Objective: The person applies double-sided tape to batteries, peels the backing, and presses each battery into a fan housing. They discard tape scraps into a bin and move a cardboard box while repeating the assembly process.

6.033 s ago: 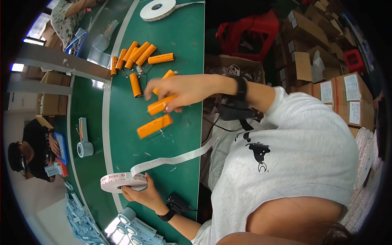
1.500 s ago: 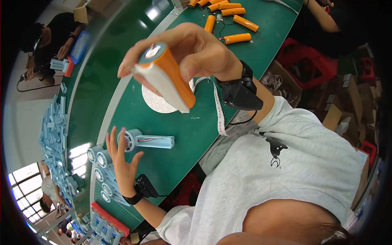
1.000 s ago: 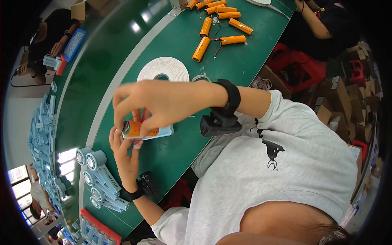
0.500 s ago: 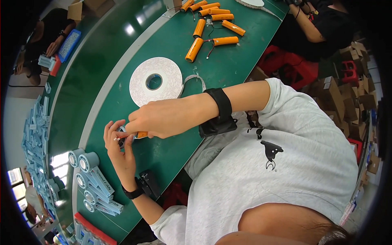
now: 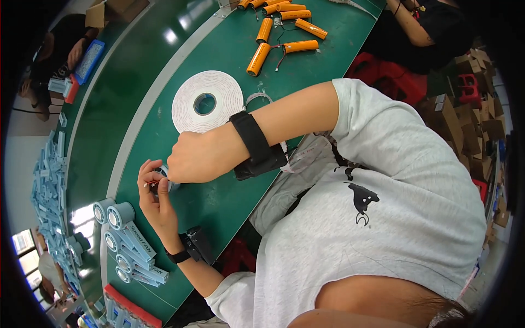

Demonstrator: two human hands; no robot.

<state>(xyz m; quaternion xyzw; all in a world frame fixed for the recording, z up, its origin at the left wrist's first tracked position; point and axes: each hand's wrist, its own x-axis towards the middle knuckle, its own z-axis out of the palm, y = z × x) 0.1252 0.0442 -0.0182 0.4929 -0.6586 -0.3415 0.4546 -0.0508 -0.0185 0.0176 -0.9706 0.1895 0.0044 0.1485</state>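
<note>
My left hand [image 5: 155, 194] is closed around the round head of a light blue handheld fan [image 5: 162, 171]. A thin red and black wire with a small white plug [image 5: 149, 184] sticks out between its fingers. My right hand [image 5: 199, 158] lies over the fan's lower part, its fingers curled down and closed; what they grip is hidden beneath it. Close to my right wrist is a large roll of white double-sided foam tape [image 5: 183, 98], its loose strip running under my forearm. Several orange wired batteries [image 5: 257, 59] lie at the far end of the green table.
Several light blue fan bodies [image 5: 121, 216] lie to the left of my left wrist. A red-edged tray [image 5: 133, 307] holds more parts at the near left. Beyond the table's grey rim [image 5: 143, 106], a pile of blue parts [image 5: 49, 186] runs along a green surface. Other people sit nearby.
My right hand has shifted slightly left and down toward the fan head, its wrist lower. The bit of orange battery that showed under it is now out of sight. My left hand stays nearly in place.
</note>
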